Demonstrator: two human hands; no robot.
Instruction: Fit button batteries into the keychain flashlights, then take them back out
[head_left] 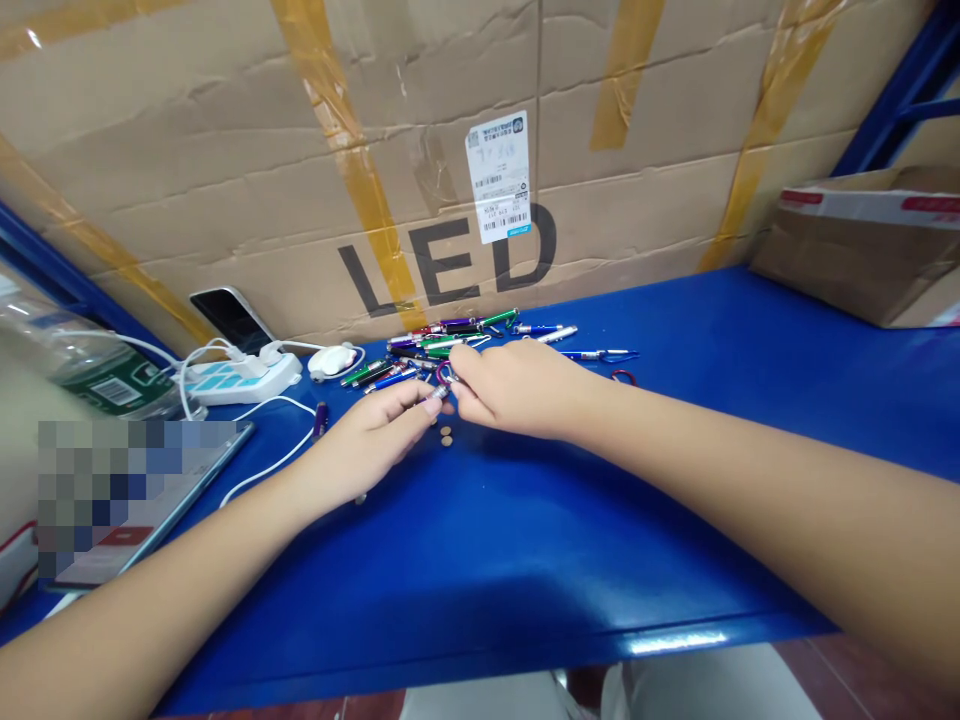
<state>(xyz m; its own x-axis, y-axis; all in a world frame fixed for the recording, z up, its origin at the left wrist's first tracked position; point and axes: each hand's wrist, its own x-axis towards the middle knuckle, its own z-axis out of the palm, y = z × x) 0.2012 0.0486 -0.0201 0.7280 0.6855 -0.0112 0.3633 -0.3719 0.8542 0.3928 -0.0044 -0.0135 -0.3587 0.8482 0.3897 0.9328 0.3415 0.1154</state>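
Observation:
My left hand (379,430) pinches what looks like a small keychain penlight (439,393), whose silver end shows at the fingertips. The rest of its body is hidden by the fingers. My right hand (517,385) is closed at the same spot, with a red carabiner (444,371) at its fingertips, close against the penlight. Just below the hands lie a few small round discs (446,436) on the blue table. Behind them spreads a pile of slim penlights (390,376) in green, blue, purple, black and silver, some with clips.
A large cardboard box (637,200) stands along the back of the blue table (562,560). To the left are a power strip (244,378), a phone (232,318), a white charger (331,360), a bottle (112,380) and a tablet (150,520). An open carton (855,240) sits at right.

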